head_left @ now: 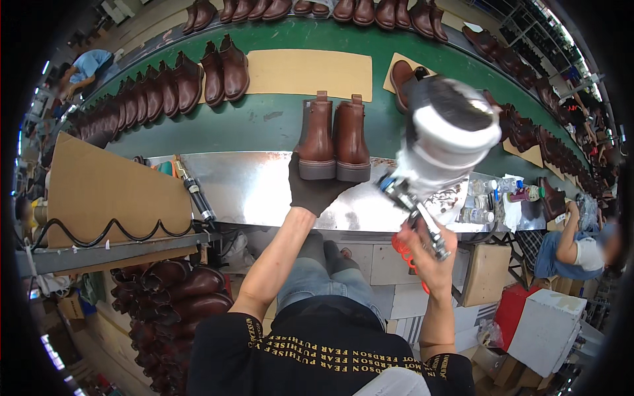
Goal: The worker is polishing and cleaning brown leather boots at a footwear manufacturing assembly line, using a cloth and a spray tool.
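Note:
My left hand (316,190), in a dark glove, grips a pair of glossy brown ankle boots (317,135) from below by their soles. The boots stand side by side, heels toward me, pull tabs up, over the metal strip along the bench. My right hand (428,254) is bare and wrapped round the handle of a spray gun (413,198). A big white cup (452,132) with dark contents or staining tops the gun, smeared by motion. A red coiled hose (401,247) hangs beside that hand. Whether spray leaves the nozzle I cannot tell.
Brown boots (178,82) line the green bench (277,125), with a cardboard sheet (310,69) behind. Small bottles (479,201) stand at right; a person (574,241) handles a boot beyond. A cardboard panel (112,191) and a boot pile (172,297) are at left.

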Demonstrator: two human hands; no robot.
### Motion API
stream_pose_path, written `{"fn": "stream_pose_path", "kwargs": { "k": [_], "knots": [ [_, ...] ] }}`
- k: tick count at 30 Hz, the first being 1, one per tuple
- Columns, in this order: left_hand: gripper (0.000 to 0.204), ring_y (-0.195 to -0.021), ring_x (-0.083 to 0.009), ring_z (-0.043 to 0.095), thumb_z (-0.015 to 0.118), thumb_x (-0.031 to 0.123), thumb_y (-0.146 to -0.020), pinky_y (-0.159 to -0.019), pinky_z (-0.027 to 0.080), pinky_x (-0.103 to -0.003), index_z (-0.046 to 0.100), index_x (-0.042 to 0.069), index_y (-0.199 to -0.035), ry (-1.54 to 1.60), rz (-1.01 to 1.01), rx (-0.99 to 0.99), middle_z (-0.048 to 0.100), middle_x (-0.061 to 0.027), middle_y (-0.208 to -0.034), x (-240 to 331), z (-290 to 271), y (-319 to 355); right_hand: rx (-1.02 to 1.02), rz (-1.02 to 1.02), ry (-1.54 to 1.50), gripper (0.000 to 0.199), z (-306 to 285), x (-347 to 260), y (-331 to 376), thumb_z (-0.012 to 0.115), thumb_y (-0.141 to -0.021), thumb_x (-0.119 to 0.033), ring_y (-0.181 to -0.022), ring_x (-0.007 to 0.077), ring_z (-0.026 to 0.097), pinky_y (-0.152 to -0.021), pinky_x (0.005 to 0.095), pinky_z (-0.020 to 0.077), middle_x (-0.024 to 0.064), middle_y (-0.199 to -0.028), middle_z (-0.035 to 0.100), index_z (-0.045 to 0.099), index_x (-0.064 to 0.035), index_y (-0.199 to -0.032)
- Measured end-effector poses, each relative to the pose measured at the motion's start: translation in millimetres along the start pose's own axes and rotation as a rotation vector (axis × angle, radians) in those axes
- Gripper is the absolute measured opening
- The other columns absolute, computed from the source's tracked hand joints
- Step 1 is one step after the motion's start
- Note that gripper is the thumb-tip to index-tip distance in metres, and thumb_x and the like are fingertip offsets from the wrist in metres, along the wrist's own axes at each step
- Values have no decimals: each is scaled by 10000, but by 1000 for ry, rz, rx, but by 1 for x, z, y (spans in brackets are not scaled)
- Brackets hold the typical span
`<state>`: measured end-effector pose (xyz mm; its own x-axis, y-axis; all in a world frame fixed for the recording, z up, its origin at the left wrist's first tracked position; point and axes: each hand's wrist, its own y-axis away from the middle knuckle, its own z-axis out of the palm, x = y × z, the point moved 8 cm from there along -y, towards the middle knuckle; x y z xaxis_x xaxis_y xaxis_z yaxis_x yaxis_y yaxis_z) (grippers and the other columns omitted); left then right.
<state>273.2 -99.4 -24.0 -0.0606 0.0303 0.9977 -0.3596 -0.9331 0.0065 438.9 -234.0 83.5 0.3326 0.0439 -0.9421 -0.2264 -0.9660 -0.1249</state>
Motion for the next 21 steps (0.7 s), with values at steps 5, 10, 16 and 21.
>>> {"fn": "stream_pose_path", "kwargs": {
  "k": [5, 10, 16, 21],
  "knots": [
    [619, -1294, -232, 335, 283, 502, -913, -1068, 287, -395, 207, 118, -1393, 771, 84, -110, 353, -92, -1395, -41, 3, -2, -212, 37, 77, 358, 41, -2, -11, 666, -764, 15, -745, 122, 634, -672, 248, 481, 139, -834, 680, 566, 106, -1096],
    [611, -1297, -253, 332, 285, 490, -920, -1063, 306, -426, 205, 111, -1393, 804, 32, -91, 337, -106, -1405, -14, 5, 2, 20, 103, -60, 337, 29, 16, -16, 637, -789, 33, -733, 123, 634, -655, 260, 489, 131, -818, 671, 559, 103, -1109],
    [854, -1138, -185, 485, 722, 470, -690, -955, 403, -327, 308, 53, -1310, -516, 18, 97, 478, -75, -1249, -8, -23, -3, -140, -42, 35, 363, 42, -10, -11, 636, -800, 18, -766, 130, 641, -702, 256, 495, 138, -845, 672, 544, 95, -1142],
    [803, -1110, -207, 506, 764, 259, -672, -936, 399, -272, 349, 20, -1316, -432, 575, 117, 493, -118, -1242, 71, 34, -24, 85, 67, -313, 396, 39, 30, -44, 657, -807, -39, -863, 150, 625, -780, 263, 474, 143, -965, 655, 535, 88, -1161]
  ]
}}
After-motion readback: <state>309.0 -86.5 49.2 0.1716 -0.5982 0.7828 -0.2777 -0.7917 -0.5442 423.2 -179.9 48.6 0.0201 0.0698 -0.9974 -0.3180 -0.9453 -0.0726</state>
